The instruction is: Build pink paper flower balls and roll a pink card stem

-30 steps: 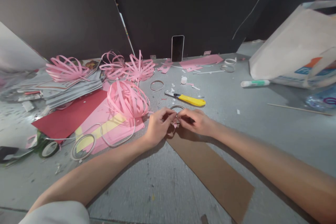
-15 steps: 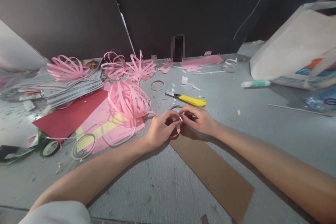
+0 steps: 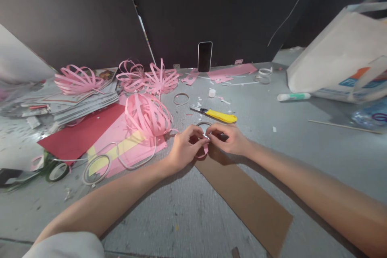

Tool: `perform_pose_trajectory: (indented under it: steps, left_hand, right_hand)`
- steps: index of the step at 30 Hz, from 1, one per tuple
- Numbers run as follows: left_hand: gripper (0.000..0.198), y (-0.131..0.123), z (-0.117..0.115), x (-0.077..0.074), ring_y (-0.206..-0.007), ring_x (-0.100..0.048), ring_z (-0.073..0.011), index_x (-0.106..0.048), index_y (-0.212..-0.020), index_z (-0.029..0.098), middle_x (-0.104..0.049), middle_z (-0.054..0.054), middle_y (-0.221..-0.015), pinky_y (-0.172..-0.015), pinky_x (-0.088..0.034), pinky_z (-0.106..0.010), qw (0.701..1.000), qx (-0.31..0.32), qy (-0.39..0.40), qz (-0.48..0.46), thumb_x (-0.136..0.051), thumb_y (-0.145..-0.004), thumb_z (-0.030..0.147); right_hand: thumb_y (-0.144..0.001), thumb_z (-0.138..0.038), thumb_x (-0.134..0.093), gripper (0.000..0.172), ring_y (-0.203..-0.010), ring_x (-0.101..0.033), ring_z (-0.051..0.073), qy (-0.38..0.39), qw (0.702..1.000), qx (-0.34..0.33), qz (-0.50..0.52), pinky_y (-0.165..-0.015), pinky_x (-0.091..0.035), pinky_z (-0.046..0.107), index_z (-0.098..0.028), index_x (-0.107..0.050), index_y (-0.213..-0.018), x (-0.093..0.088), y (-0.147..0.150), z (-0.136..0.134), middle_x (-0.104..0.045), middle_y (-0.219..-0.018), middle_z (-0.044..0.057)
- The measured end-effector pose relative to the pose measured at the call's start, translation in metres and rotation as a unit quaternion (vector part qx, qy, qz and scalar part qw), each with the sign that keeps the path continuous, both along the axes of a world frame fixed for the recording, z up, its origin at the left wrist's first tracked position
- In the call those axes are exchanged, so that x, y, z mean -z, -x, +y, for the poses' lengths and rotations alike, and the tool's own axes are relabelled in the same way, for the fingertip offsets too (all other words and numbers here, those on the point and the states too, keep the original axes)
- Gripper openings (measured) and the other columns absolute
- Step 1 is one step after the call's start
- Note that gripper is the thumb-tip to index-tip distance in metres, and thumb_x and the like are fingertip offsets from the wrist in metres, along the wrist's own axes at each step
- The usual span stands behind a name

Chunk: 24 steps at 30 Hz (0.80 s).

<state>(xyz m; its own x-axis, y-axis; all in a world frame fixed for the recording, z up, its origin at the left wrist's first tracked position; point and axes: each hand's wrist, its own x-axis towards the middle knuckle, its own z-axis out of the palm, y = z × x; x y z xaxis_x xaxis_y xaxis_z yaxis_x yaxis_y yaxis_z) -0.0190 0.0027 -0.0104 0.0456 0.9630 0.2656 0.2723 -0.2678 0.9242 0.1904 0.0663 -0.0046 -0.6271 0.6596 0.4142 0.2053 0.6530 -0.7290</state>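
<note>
Both my left hand [image 3: 184, 147] and right hand [image 3: 226, 139] are pinched tight on a little pink paper strip [image 3: 203, 154]. It's curled into a loop just over the far end of the cardboard strip [image 3: 244, 197]. My fingers cover most of it, so I can't make out its ends. The white bag [image 3: 332, 60] is cut off at the edge, and its print is too blurry to read.
</note>
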Motion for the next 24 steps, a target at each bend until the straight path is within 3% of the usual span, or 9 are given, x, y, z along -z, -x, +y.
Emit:
perform_pose_trajectory:
  steps: [5,14,24]
  left_hand:
    - [0.018,0.0010,0.0009,0.0007,-0.075,-0.073,-0.0157,-0.074,-0.108,0.023,-0.080,-0.002,-0.088,-0.070,-0.057,-0.029,1.000,0.002,0.005,0.007,-0.080,-0.095,0.035]
    - [0.013,-0.0010,0.0003,-0.0043,-0.071,-0.072,-0.0158,-0.074,-0.091,0.021,-0.077,-0.003,-0.082,-0.066,-0.058,-0.030,1.000,0.018,0.009,-0.017,-0.079,-0.095,0.032]
    - [0.010,-0.0003,0.0015,-0.0031,-0.074,-0.070,-0.0142,-0.075,-0.097,0.021,-0.078,-0.003,-0.087,-0.071,-0.056,-0.028,1.000,-0.011,-0.009,0.004,-0.077,-0.096,0.031]
  right_hand:
    - [-0.102,-0.027,-0.058,0.013,-0.056,-0.054,0.011,0.002,1.000,-0.008,-0.008,-0.052,-0.041,0.024,-0.021,-0.069,-0.099,-0.0031,-0.0007,-0.0007,-0.065,-0.071,-0.001]
    - [-0.103,-0.027,-0.059,0.012,-0.057,-0.054,0.011,-0.013,1.000,-0.013,-0.015,-0.052,-0.039,0.024,-0.021,-0.068,-0.099,-0.0034,-0.0018,-0.0005,-0.064,-0.070,-0.002]
    - [-0.104,-0.026,-0.061,0.008,-0.049,-0.045,0.009,-0.050,0.998,-0.023,0.000,-0.049,-0.035,0.023,-0.022,-0.067,-0.100,0.0024,-0.0008,0.0009,-0.054,-0.060,-0.007]
